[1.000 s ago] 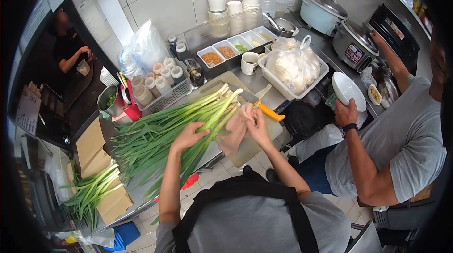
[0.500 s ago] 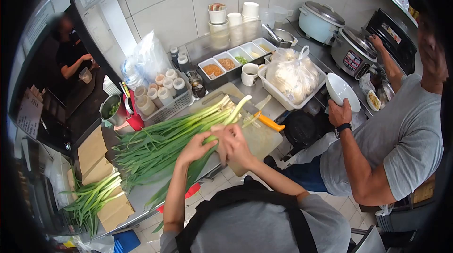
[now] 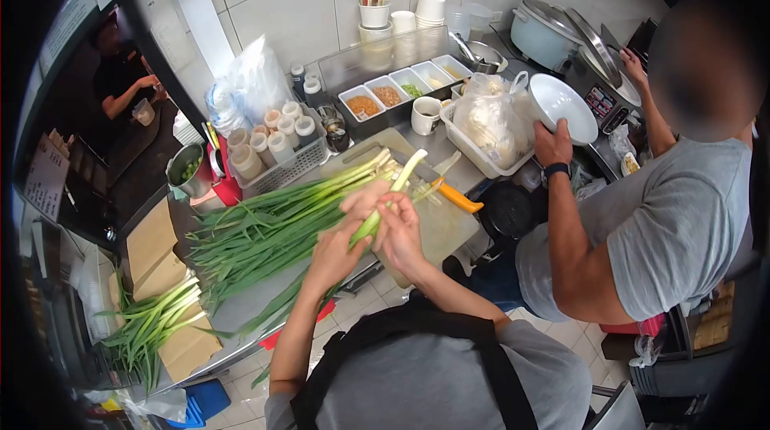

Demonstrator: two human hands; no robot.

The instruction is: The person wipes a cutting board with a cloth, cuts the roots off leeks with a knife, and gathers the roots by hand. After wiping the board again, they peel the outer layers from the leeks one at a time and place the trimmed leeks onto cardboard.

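A single green onion [image 3: 411, 169], its pale end pointing up and to the right, is held in both hands over the near edge of the counter. My left hand [image 3: 337, 252] is closed round its green lower part. Higher up the stalk, my right hand [image 3: 399, 236] pinches it with bent fingers. Behind and to the left lies a big pile of green onions [image 3: 265, 237], its white ends resting on a cutting board [image 3: 449, 233]. An orange-handled knife [image 3: 459, 197] lies on the board, right of my hands.
To the right, a co-worker [image 3: 650, 229] holds a white bowl [image 3: 564, 107] beside a rice cooker [image 3: 601, 85]. Topping trays [image 3: 387, 96], a bagged basket [image 3: 493, 129] and a bottle basket [image 3: 281, 165] stand behind. More green onions [image 3: 156, 326] lie on cardboard at left.
My hands have shifted along the stalk, and its pale end now shows more clearly. The co-worker has moved closer with the bowl, and the rice cooker's lid has been raised.
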